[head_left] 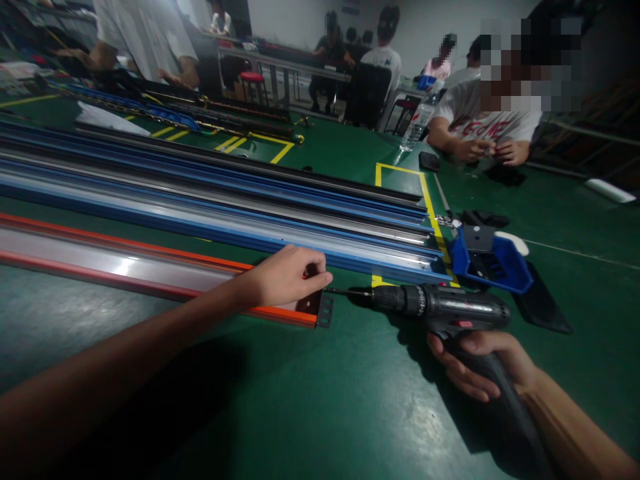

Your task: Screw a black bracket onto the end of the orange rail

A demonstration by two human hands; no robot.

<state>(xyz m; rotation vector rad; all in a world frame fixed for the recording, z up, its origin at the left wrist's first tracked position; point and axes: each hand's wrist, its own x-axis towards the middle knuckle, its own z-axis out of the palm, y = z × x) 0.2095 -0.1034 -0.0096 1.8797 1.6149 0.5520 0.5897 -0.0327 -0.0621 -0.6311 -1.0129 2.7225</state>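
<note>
My right hand (493,363) is wrapped round the grip of a black cordless drill (445,303), its long bit (347,292) pointing left. The bit's tip reaches the fingertips of my left hand (287,277). That hand rests over the end of an orange rail (140,257) with a silvery inside, thumb and forefinger curled together at the tip. Whatever is between them is too small to make out. A black slotted end piece (326,312) sits at the rail's right end, just under my left fingers.
Several blue and black rails (240,213) lie side by side beyond the orange one. Right of them stands a blue parts bin (517,267), near a dark flat piece (543,300). A water bottle (417,123) stands farther back. Across the green table (320,400) are several people.
</note>
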